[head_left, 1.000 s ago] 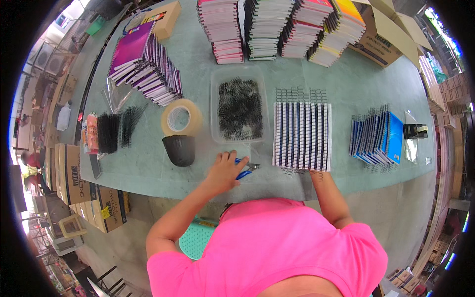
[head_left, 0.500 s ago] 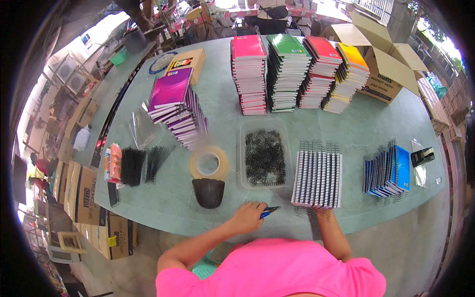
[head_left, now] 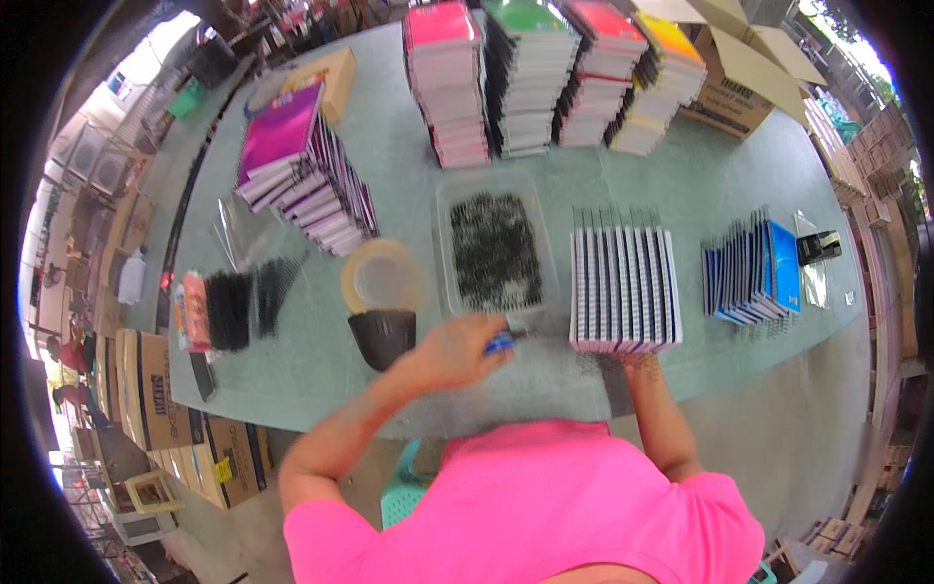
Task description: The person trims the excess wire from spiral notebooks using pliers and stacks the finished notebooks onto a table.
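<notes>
My left hand, slightly blurred, is closed around blue-handled pliers. It is over the table just in front of a clear plastic container full of short black coils. At the near side of a bundle of spiral notebooks is my right hand, gripping it from below with its fingers mostly hidden. The bundle's coiled spines face up, and loose coil ends stick out at its far and near sides. Blue notebooks with coils in their spines stand to the right.
Tall notebook stacks in pink, green, red and yellow line the back, beside an open carton. Purple notebooks, a tape roll, a black cup-like piece and black coils lie left.
My left hand has moved forward with the pliers, closer to the coil container. The right hand stays at the notebook bundle. The whole view has shifted, showing the table higher up.
</notes>
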A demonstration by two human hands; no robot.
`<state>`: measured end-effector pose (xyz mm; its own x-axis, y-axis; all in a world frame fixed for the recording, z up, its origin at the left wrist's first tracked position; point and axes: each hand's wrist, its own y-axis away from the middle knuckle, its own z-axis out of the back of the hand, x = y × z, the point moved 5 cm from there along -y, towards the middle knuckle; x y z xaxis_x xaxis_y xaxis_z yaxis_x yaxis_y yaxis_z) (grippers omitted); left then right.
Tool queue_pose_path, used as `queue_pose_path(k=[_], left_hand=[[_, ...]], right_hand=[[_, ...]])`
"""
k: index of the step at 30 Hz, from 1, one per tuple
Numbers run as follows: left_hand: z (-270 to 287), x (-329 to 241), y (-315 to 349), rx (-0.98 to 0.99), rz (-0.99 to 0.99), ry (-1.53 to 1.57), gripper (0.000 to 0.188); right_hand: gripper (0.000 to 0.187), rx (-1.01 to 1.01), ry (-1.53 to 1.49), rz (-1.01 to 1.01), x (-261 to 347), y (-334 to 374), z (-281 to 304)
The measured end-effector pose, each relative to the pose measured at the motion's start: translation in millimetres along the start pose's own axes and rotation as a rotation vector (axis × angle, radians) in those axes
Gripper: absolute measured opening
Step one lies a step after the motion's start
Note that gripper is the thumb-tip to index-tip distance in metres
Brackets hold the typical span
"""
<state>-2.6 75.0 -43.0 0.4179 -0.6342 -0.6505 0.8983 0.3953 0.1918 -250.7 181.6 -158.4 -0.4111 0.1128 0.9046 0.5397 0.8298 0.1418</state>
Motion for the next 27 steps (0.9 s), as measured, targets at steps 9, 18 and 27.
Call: queue_pose_path(k=[9,18,27], left_hand=[[81.0,13.6,-30.5,-0.243,0.042,-0.186,0.033],[91.4,11.6,-67.7,-0.380,-0.208,-0.583,0.038],[81.7,18.7,-79.3,-0.225,-0.186,-0.632,0.038]], right_hand=[[0.057,0.082,-0.660,-0.234,13.9,-19.9,-22.4],[0.059,0.138,-0.678,-0.329,1.9,-37.9,-14.1],[0.066,0.308,-0.666,-0.369,25.9,-34.6,-42.0]])
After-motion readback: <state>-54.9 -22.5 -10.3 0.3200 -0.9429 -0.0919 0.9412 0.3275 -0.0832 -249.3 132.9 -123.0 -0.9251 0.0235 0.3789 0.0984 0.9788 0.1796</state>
